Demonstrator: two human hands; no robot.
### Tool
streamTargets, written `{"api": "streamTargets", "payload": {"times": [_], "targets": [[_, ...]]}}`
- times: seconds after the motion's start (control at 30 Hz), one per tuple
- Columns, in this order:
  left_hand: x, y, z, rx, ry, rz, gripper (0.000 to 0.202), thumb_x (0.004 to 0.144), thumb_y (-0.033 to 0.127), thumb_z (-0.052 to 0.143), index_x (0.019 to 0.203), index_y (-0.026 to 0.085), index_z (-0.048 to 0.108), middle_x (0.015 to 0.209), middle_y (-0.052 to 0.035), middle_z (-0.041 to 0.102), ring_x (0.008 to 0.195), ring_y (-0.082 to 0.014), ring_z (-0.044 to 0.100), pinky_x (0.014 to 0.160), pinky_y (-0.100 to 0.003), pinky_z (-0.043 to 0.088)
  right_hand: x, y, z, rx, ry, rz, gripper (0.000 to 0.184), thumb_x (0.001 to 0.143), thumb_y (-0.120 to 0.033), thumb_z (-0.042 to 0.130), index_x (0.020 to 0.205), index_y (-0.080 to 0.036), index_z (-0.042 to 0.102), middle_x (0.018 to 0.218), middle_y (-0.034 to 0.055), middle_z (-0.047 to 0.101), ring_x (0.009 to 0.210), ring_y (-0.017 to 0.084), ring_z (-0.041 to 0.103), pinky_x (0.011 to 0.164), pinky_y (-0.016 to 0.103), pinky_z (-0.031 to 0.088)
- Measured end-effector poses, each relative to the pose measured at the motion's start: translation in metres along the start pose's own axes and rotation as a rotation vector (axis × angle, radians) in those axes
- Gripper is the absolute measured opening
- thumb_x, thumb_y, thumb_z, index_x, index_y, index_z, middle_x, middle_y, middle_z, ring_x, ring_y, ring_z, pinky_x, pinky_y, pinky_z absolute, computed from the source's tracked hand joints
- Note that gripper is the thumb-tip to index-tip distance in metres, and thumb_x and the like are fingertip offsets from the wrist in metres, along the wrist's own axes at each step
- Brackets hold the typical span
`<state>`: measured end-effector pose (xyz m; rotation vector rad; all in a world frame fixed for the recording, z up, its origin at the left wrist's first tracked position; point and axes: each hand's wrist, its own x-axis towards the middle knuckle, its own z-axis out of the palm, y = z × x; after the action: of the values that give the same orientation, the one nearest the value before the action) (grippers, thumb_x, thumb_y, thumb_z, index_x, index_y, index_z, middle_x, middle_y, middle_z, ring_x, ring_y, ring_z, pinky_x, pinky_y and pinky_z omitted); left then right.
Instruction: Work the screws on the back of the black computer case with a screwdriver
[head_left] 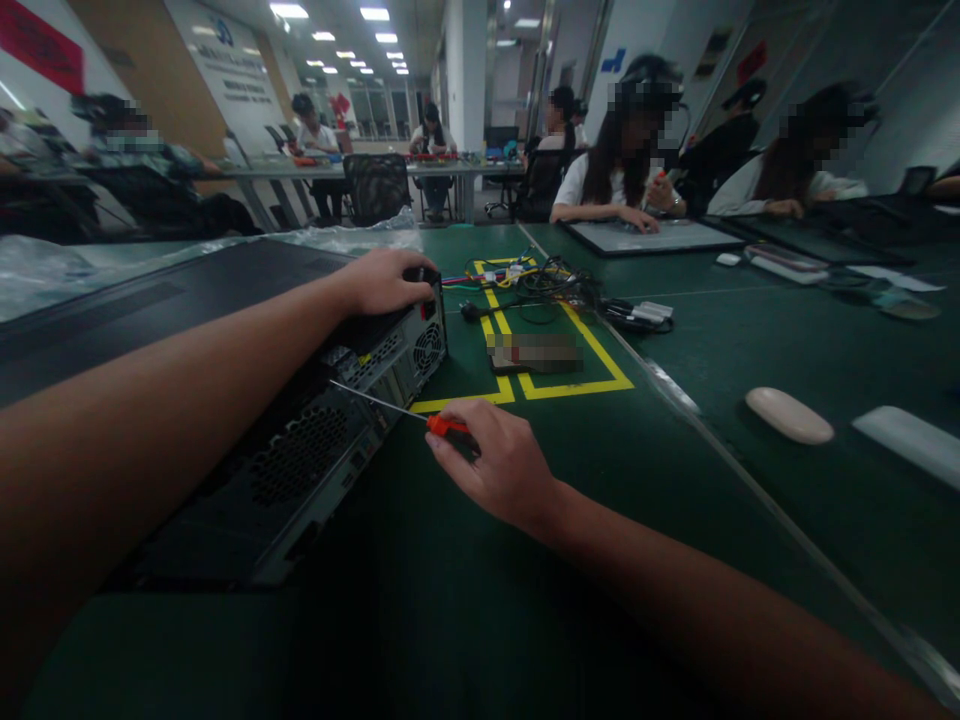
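Observation:
A black computer case lies on its side on the green table, its perforated rear panel facing me. My left hand rests curled over the case's far top corner, gripping it. My right hand is closed on a screwdriver with an orange handle. The thin metal shaft points left, with its tip touching the rear panel of the case near a vent.
Yellow tape marks squares on the green table, with a tangle of cables beyond. A white mouse and a white keyboard edge lie at the right. Other people sit working at tables behind.

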<state>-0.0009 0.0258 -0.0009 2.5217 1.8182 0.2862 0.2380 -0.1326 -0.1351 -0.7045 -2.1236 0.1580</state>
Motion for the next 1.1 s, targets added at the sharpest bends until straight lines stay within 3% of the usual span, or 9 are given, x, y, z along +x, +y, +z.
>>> {"api": "streamTargets", "payload": {"times": [0.37,0.6,0.8,1.1], "targets": [[0.0010,-0.0015,0.0018,0.002,0.002,0.007,0.073,0.096,0.058,0.057,0.158,0.025,0.076,0.145,-0.0130,0.080,0.134,-0.0373,0.073,0.117,-0.046,0.056,-0.0005,0.0013,0.0004,0.017,-0.016,0.031,0.015,0.113,-0.032,0.071,0.124,-0.022,0.072,0.108,0.0077,0.086,0.095,0.023,0.082,0.084,0.035,0.063],[-0.0004,0.0003,0.0008,-0.006,0.009,0.008,0.073,0.095,0.056,0.058,0.158,0.024,0.076,0.147,-0.0151,0.080,0.137,-0.0408,0.072,0.121,-0.051,0.054,0.0000,0.0005,-0.0005,0.024,-0.014,0.029,0.017,0.115,-0.033,0.069,0.126,-0.021,0.072,0.110,0.0093,0.085,0.097,0.024,0.082,0.085,0.036,0.064],[0.0003,-0.0012,0.0010,0.007,0.003,0.009,0.071,0.096,0.057,0.058,0.158,0.026,0.075,0.147,-0.0122,0.080,0.135,-0.0369,0.073,0.117,-0.045,0.056,0.0007,-0.0004,-0.0015,0.028,-0.019,0.035,0.018,0.114,-0.035,0.070,0.125,-0.021,0.072,0.110,0.0092,0.086,0.097,0.023,0.082,0.085,0.035,0.064],[0.0001,0.0017,0.0001,0.004,-0.011,0.007,0.073,0.098,0.053,0.056,0.160,0.020,0.074,0.152,-0.0145,0.078,0.138,-0.0390,0.072,0.121,-0.048,0.054,0.0010,-0.0016,-0.0021,0.026,0.007,0.030,0.018,0.115,-0.037,0.068,0.122,-0.020,0.073,0.105,0.0080,0.085,0.091,0.022,0.080,0.082,0.033,0.061]]}}
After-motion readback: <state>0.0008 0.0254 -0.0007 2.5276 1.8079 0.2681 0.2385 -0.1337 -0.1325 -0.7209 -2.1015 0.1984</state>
